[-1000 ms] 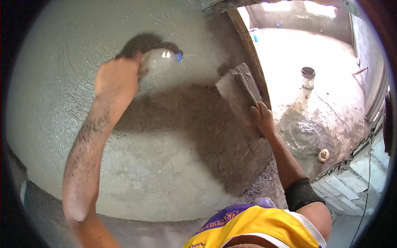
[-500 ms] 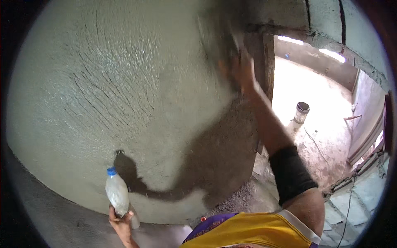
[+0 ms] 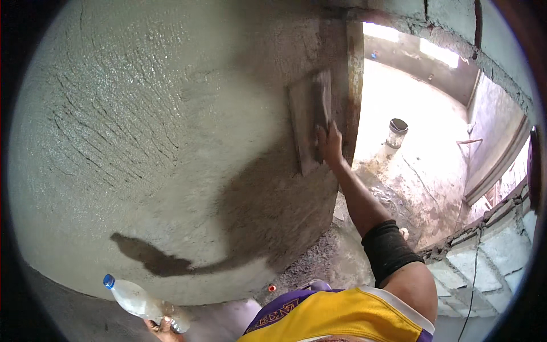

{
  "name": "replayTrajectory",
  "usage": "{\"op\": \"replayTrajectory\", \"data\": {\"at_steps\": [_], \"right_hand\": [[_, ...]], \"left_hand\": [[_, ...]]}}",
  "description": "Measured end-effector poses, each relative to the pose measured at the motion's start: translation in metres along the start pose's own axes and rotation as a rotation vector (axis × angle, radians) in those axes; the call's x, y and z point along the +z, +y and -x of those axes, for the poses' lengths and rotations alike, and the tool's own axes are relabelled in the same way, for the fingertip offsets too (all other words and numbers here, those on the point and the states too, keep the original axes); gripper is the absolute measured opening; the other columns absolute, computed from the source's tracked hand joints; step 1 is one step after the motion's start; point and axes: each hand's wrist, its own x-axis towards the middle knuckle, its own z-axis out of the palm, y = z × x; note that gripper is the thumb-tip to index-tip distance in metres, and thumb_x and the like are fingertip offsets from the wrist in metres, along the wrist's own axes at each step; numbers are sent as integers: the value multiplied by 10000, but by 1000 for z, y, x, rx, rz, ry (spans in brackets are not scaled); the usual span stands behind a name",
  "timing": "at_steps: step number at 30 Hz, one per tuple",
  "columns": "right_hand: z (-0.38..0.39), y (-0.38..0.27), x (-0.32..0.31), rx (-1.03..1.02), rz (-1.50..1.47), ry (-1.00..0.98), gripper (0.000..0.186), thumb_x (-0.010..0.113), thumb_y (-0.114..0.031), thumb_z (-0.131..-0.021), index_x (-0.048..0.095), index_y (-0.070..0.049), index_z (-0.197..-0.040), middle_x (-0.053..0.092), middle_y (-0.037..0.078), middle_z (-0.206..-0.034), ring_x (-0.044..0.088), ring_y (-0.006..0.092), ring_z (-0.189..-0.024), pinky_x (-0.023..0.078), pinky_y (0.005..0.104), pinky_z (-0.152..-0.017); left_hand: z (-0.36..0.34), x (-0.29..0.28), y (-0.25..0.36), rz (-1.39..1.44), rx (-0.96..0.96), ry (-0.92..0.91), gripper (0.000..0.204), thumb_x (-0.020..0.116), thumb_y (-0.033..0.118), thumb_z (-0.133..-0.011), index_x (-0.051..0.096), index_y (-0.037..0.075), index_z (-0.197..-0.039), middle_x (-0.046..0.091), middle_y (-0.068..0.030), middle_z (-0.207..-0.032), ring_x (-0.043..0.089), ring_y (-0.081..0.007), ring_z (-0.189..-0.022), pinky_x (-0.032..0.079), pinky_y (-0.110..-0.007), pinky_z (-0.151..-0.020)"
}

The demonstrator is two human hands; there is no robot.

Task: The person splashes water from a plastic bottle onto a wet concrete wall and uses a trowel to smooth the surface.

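Observation:
My right hand is closed round the handle of a plastering float, a flat rectangular board pressed to the grey wall near its right edge. Low on the left, my left hand grips the bottom end of a clear plastic bottle with a blue cap. The bottle leans to the left, cap end up, and looks cloudy inside. Wet, shiny plaster with dark streaks covers the wall's upper left; around the float the surface looks duller. My arm and the bottle cast shadows on it.
A wooden strip edges the wall on the right. Beyond it is a bright opening with a bucket standing on the floor. Blockwork lies at the lower right with a dark cable hanging across. Gravelly rubble sits at the wall's foot.
My right hand has brought the float down the wall, where it shows clearly instead of blurred. The bottle in my left hand has dropped lower and tilted further left.

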Motion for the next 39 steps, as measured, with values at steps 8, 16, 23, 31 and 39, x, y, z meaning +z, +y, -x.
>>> {"op": "replayTrajectory", "data": {"at_steps": [8, 16, 23, 31, 39], "right_hand": [[-56, -82, 2, -185, -10, 38, 262, 549, -150, -991, 550, 43, -1169, 673, 303, -967, 716, 378, -925, 534, 451, -757], [-140, -211, 10, -159, -11, 75, 253, 572, -212, -992, 554, 33, -1049, 665, 252, -898, 692, 390, -834, 532, 446, -697], [56, -119, 61, -283, 81, -183, 327, 556, -225, -987, 541, 51, -1163, 662, 257, -976, 694, 355, -876, 553, 460, -730], [-129, -254, 19, -357, 324, 104, 305, 584, -315, -1004, 607, -31, -1113, 695, 96, -749, 698, 276, -701, 552, 408, -710], [67, -140, 86, -22, -19, -6, 310, 605, -223, -982, 570, 37, -1147, 696, 212, -983, 688, 292, -844, 541, 420, -708]], "left_hand": [[-4, 5, 24, 98, 73, -16, 875, 871, 241, -644, 471, 19, -1391, 591, -134, -1216, 606, -264, -1040, 513, -402, -880], [-11, -13, -2, 126, 86, 54, 879, 895, 267, -641, 489, 22, -1382, 611, -124, -1210, 614, -263, -1042, 514, -389, -891], [-18, -1, 3, 102, 65, -100, 879, 907, 297, -659, 495, -4, -1374, 606, -121, -1223, 607, -256, -1066, 504, -373, -899], [-34, -11, -7, 194, 88, -9, 859, 888, 251, -655, 492, -19, -1368, 598, -122, -1216, 599, -248, -1075, 503, -371, -909], [-44, -32, -3, 145, 16, -78, 896, 905, 249, -624, 495, -12, -1377, 600, -105, -1214, 601, -248, -1062, 489, -384, -940]]}}
